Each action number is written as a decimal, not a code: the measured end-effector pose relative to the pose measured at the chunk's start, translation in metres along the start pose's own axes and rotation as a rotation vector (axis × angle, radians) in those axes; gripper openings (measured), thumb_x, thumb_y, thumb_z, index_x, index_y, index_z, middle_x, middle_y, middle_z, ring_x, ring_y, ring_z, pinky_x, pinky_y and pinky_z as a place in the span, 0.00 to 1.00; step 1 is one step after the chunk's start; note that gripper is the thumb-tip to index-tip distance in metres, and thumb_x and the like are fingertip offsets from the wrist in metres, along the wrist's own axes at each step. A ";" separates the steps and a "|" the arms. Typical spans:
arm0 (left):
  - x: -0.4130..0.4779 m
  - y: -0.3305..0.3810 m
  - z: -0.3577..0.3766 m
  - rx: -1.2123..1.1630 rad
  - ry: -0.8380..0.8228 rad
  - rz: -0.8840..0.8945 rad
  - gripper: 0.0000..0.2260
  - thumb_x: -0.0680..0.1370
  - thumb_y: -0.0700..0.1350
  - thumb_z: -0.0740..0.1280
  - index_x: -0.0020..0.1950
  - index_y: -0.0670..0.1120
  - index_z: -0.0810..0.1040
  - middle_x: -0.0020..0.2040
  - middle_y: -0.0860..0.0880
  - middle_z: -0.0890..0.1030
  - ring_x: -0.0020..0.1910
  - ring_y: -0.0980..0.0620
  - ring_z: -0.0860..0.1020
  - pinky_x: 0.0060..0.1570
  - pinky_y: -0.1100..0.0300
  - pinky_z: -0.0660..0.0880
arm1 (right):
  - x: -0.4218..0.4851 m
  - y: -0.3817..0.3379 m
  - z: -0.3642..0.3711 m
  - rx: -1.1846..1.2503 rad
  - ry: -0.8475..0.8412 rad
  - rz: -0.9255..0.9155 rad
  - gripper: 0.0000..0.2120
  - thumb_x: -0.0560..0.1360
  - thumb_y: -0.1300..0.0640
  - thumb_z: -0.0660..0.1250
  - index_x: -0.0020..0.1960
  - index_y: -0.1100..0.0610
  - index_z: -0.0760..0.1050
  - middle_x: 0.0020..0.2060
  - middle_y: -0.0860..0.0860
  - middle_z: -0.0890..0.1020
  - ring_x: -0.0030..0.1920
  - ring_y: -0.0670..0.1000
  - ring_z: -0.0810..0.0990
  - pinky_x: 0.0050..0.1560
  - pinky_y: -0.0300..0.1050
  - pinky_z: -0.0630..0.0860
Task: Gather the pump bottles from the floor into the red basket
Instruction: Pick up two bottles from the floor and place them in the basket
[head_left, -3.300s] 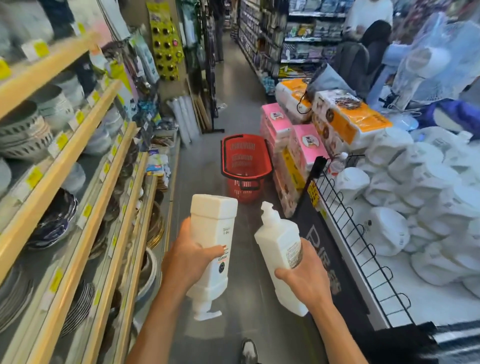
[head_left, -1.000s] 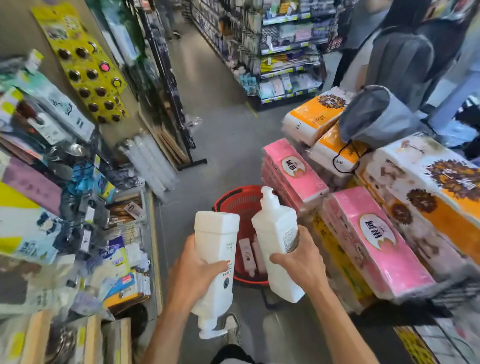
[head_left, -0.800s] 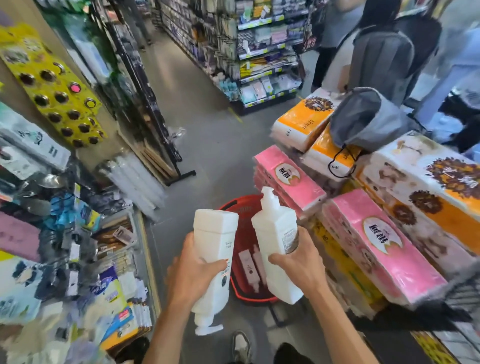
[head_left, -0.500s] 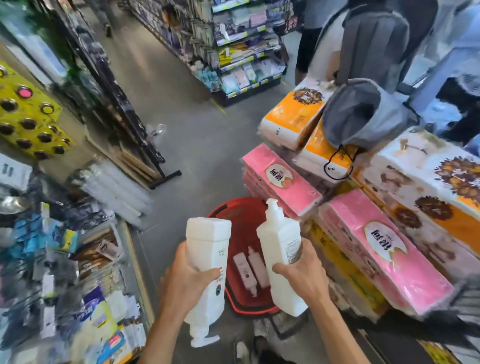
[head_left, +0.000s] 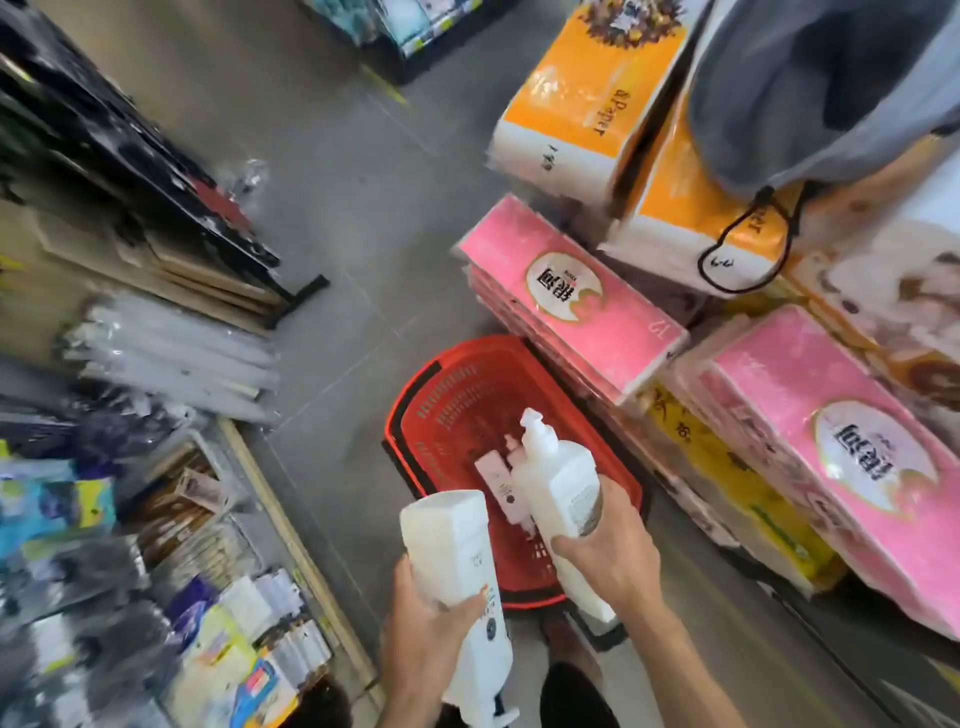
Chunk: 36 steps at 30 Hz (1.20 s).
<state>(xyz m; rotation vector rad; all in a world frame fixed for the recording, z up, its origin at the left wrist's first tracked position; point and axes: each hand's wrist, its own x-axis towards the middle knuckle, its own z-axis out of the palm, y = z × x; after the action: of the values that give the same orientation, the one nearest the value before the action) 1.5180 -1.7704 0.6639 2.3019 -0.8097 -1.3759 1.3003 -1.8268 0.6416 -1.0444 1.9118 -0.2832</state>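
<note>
Left hand (head_left: 431, 631) clamped round inverted pump bottle (head_left: 451, 540), held just over the near-left rim of the red basket (head_left: 441, 415). Right hand (head_left: 609, 558) clamped round upright pump bottle (head_left: 560, 486), above the basket's near half. Two pink bottles (head_left: 497, 480) lie inside the basket, which sits on the floor (head_left: 353, 218)

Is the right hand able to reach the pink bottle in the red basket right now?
Probably not: the right hand grips a white pump bottle that hangs over the pink bottle in the red basket.
</note>
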 end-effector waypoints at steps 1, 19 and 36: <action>0.016 -0.006 0.010 0.007 -0.022 -0.014 0.34 0.58 0.54 0.79 0.59 0.69 0.67 0.50 0.66 0.81 0.50 0.57 0.82 0.52 0.46 0.79 | 0.009 0.007 0.009 -0.020 -0.013 0.020 0.40 0.59 0.44 0.76 0.68 0.41 0.63 0.56 0.37 0.73 0.55 0.45 0.74 0.51 0.52 0.75; 0.307 -0.076 0.183 0.149 -0.023 -0.150 0.39 0.68 0.59 0.77 0.72 0.53 0.63 0.63 0.50 0.78 0.60 0.43 0.78 0.58 0.54 0.74 | 0.243 0.113 0.170 -0.181 -0.133 0.169 0.32 0.61 0.45 0.79 0.58 0.50 0.67 0.49 0.47 0.78 0.49 0.53 0.79 0.47 0.50 0.72; 0.422 -0.209 0.282 -0.013 0.082 -0.189 0.33 0.70 0.55 0.76 0.70 0.46 0.67 0.59 0.46 0.81 0.56 0.43 0.80 0.56 0.44 0.78 | 0.385 0.234 0.277 -0.277 -0.198 0.103 0.29 0.71 0.49 0.72 0.70 0.51 0.71 0.59 0.55 0.82 0.58 0.59 0.82 0.56 0.52 0.78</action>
<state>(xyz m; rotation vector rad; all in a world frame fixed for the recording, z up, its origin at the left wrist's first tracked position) 1.4874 -1.8712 0.1247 2.4595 -0.5686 -1.3476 1.3060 -1.9179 0.1207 -1.1039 1.8501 0.1434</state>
